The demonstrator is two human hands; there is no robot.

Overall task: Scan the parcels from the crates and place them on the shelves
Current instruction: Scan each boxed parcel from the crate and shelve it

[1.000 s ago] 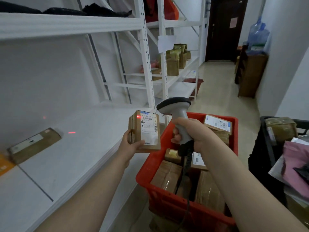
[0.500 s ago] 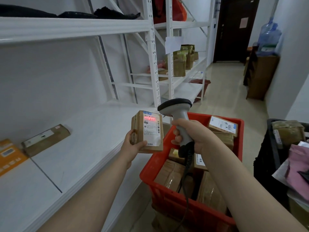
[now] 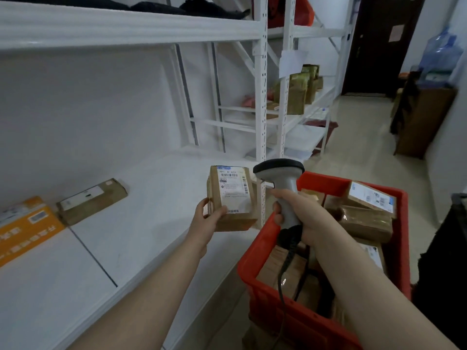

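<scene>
The left hand (image 3: 206, 221) grips a small brown parcel (image 3: 231, 198) upright over the shelf (image 3: 141, 223), while the right hand (image 3: 307, 218) clasps a scanner (image 3: 281, 183) above the red crate (image 3: 298, 322).

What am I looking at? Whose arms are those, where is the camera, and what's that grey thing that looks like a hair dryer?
The picture comes from a camera worn on a person's head, looking forward and down, so the two arms are that person's own. There is no robot here, just hands. The left hand holds a small brown parcel with its white label turned towards us. The right hand has its grip around a grey barcode scanner, a tool that reads the stripes on labels. It points towards that parcel. Beneath it stands a red crate holding more brown parcels. On the left is a white shelf, where a flat brown parcel and an orange parcel already lie.
</scene>
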